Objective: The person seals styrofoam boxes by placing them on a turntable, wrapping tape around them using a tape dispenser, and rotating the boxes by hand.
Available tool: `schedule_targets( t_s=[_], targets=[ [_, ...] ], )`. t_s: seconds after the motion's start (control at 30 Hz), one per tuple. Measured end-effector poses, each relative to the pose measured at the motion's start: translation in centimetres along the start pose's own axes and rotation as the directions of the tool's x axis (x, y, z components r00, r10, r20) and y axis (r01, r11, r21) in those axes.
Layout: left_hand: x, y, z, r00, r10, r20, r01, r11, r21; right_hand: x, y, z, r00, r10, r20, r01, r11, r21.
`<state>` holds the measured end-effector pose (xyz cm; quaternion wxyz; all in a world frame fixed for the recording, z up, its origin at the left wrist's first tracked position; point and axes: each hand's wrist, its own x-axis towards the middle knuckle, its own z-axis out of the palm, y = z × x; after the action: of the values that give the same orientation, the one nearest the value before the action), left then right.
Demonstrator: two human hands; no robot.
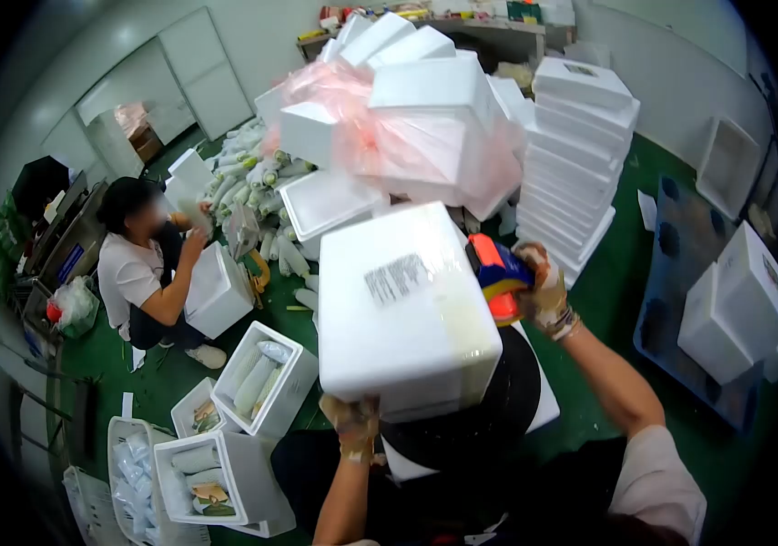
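A white foam box (398, 341) with a printed label (395, 278) on it is tilted in front of me. Clear tape shows along its right side. My left hand (350, 426), in a soiled glove, is closed on the box's lower left edge; its fingertips are partly hidden under it. A red and blue tape dispenser (502, 278) is in my gloved right hand (548, 293), right up against the box's right side. Beneath the box is a round black support (498, 409), lying over another white foam piece (544, 400).
At left, another person (147, 273) squats by a foam box and a heap of wrapped vegetables (248, 177). Open boxes (266, 378) with wrapped produce stand at lower left. Stacked foam lids (575, 164) and a blue pallet (671, 273) are on the right. Pink plastic (343, 100) drapes boxes behind.
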<state>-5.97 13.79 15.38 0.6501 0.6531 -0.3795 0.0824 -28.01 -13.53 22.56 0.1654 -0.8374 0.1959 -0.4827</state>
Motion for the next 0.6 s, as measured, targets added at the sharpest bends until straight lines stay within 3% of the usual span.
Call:
schedule_targets(
  t_s=[0.1,0.13,0.17,0.2,0.23,0.27,0.3,0.37,0.4,0.43,0.5,0.53,0.57,0.6],
  targets=[
    [4.6,2.5,-1.0,0.991,0.126,0.038,-0.129,0.884,0.450,0.4,-0.7,-1.1,0.998,0.053,-0.033,-0.055,0.998,-0.044],
    [7.4,4.1,-0.5,0.960,0.273,0.065,-0.271,0.839,0.471,1.3,-1.9,-2.2,0.983,0.182,0.026,-0.178,0.978,-0.111],
    [10.5,4.5,0.4,0.948,0.294,0.125,-0.313,0.773,0.552,2.5,-2.9,-3.5,0.947,0.311,0.081,-0.292,0.938,-0.185],
    [13.6,4.9,1.3,0.931,0.314,0.184,-0.358,0.698,0.621,2.6,-1.7,-3.6,0.950,0.305,0.068,-0.280,0.927,-0.249],
    [15.4,4.5,1.8,0.883,0.302,0.360,-0.468,0.633,0.616,2.1,-0.5,-3.8,0.949,0.309,0.069,-0.274,0.910,-0.311],
    [16.9,7.4,3.6,0.941,-0.038,0.336,-0.203,0.733,0.649,3.0,-0.5,-3.9,0.834,0.518,0.190,-0.455,0.840,-0.295],
    [18.2,10.2,5.4,0.883,-0.365,0.295,0.074,0.728,0.681,3.6,-0.6,-3.9,0.670,0.681,0.296,-0.613,0.732,-0.296],
    [18.4,3.0,8.8,0.801,-0.458,0.387,0.024,0.669,0.743,-0.8,5.3,-0.9,0.685,0.636,0.356,-0.584,0.771,-0.254],
    [16.6,2.6,9.3,0.822,-0.416,0.388,0.018,0.701,0.713,-3.0,7.3,0.8,0.666,0.649,0.369,-0.557,0.761,-0.333],
    [15.4,1.6,10.0,0.818,-0.456,0.352,0.002,0.613,0.790,-3.1,7.2,1.2,0.514,0.727,0.455,-0.624,0.681,-0.384],
    [14.7,4.2,9.2,0.746,-0.491,0.451,-0.054,0.630,0.775,-4.4,8.6,1.7,0.601,0.683,0.415,-0.658,0.718,-0.229],
    [13.1,4.6,8.2,0.774,-0.257,0.578,-0.237,0.730,0.641,-4.7,9.1,1.8,0.605,0.658,0.448,-0.667,0.726,-0.164],
    [11.3,5.2,7.1,0.743,0.000,0.669,-0.429,0.768,0.476,-4.1,8.9,1.4,0.456,0.696,0.555,-0.761,0.628,-0.161],
    [9.5,7.8,6.0,0.484,0.002,0.875,-0.601,0.728,0.330,-3.8,7.9,1.1,0.587,0.632,0.507,-0.646,0.742,-0.178]
  ],
)
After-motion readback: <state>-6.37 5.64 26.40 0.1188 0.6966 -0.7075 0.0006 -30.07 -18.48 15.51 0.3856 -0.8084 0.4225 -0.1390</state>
